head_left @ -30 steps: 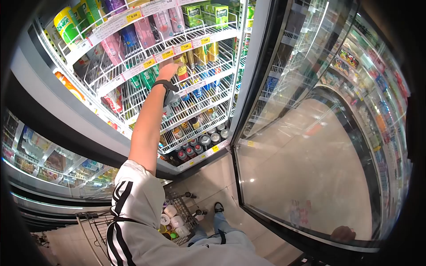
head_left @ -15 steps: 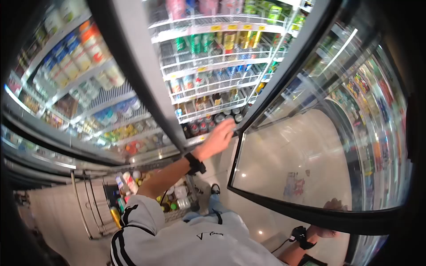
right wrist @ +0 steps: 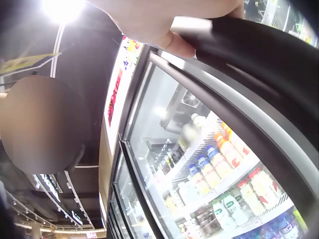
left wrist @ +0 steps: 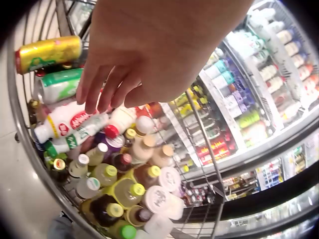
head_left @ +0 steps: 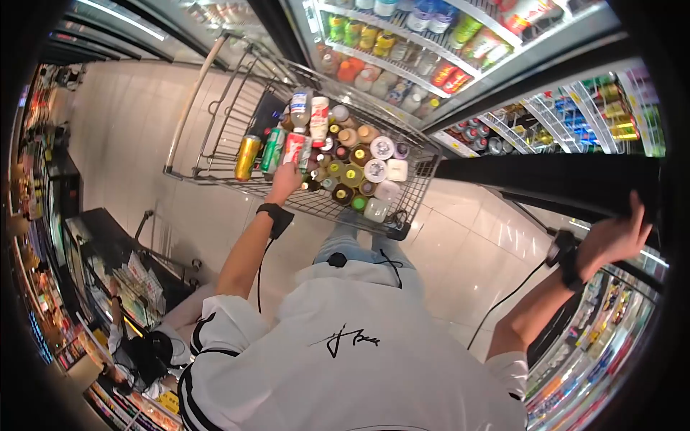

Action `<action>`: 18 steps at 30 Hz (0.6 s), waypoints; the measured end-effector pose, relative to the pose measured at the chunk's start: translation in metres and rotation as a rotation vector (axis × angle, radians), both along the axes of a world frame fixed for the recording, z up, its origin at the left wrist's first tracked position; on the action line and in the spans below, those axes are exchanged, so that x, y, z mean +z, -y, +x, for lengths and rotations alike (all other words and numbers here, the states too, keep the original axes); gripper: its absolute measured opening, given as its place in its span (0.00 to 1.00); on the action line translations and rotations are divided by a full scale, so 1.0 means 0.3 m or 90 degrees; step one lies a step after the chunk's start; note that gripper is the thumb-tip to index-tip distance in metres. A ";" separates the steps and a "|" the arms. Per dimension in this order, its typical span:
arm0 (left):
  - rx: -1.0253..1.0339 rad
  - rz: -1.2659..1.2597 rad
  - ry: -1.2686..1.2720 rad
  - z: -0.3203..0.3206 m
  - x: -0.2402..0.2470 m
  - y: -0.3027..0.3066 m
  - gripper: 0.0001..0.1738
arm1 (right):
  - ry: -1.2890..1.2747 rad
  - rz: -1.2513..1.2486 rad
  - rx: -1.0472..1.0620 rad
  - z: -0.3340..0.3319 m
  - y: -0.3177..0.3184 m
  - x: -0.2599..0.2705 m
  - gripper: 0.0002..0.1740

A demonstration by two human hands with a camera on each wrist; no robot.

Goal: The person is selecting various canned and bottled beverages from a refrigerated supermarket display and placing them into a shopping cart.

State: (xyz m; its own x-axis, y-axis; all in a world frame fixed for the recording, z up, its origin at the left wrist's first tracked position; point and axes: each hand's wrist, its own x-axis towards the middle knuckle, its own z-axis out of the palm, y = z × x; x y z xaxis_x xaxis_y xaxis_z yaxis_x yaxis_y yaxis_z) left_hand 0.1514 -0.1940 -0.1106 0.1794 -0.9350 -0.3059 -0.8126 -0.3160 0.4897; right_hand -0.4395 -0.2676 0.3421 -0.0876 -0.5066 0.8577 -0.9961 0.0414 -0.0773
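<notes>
My left hand reaches into the shopping cart. Its fingers, loosely extended downward, rest at the end of a white-and-red bottle, in the left wrist view. Beside that lie a green can and a gold can. Several capped bottles and jars stand packed in the cart's other half. Away to the right, my right hand is against the edge of the black-framed cooler door, fingers straight. In the right wrist view its thumb lies along the frame.
A lit drinks cooler runs behind the cart. The opening beside the door shows wire shelves of cans. On the lower left another person is near a second cart. Tiled floor lies around.
The view has swung from the cooler shelves to the cart. My left hand has come away from the shelves and down into the cart. My right hand has come fully into view at the door.
</notes>
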 end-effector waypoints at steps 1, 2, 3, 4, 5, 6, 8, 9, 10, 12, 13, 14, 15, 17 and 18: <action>0.036 0.027 0.007 0.019 0.037 -0.019 0.13 | 0.009 0.041 -0.021 -0.051 0.061 0.025 0.30; 0.074 0.063 -0.009 0.076 -0.004 -0.025 0.14 | 0.008 0.109 -0.072 -0.017 0.213 0.038 0.23; 0.095 0.058 -0.003 0.068 0.025 -0.025 0.18 | 0.250 -0.048 0.178 -0.061 0.262 0.017 0.15; 0.101 0.060 -0.009 0.091 -0.029 -0.029 0.18 | 0.253 -0.044 0.209 -0.047 0.310 0.033 0.06; 0.130 0.074 -0.011 0.130 -0.157 -0.025 0.20 | 0.357 -0.047 0.158 -0.048 0.408 0.044 0.05; 0.151 0.080 0.005 0.164 -0.204 -0.015 0.22 | 0.477 -0.060 0.095 -0.107 0.451 0.041 0.04; 0.178 0.167 -0.050 0.146 -0.229 0.029 0.26 | 0.442 -0.070 0.202 -0.108 0.531 0.064 0.06; 0.257 0.133 0.012 0.146 -0.230 0.042 0.28 | 0.452 -0.064 0.140 -0.213 0.558 0.046 0.06; 0.338 0.101 0.069 0.123 -0.245 0.051 0.30 | 0.459 -0.099 0.240 -0.073 0.536 0.053 0.06; 0.411 0.013 0.193 0.060 -0.135 0.116 0.34 | 0.281 -0.023 0.212 -0.227 0.586 0.047 0.06; 0.363 -0.005 0.260 0.069 -0.144 0.125 0.34 | 0.278 -0.019 0.213 -0.302 0.590 0.046 0.06; 0.313 -0.020 0.324 0.077 -0.157 0.127 0.35 | 0.228 0.009 0.193 -0.362 0.600 0.045 0.07; 0.314 -0.016 0.323 0.085 -0.164 0.122 0.35 | 0.182 0.034 0.175 -0.387 0.610 0.044 0.07; 0.343 0.078 0.304 0.108 -0.172 0.118 0.35 | 0.326 -0.002 0.178 -0.198 0.582 0.050 0.08; 0.355 0.122 0.294 0.120 -0.176 0.121 0.36 | 0.470 -0.041 0.175 -0.135 0.568 0.055 0.08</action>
State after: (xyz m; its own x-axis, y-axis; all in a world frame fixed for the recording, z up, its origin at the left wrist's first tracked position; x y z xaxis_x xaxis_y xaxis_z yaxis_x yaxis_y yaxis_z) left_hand 0.1873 -0.2303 -0.1635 0.7611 -0.6055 -0.2326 -0.6162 -0.7869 0.0321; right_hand -0.4798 -0.4380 0.3585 -0.5240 -0.5439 0.6554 -0.6607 -0.2261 -0.7158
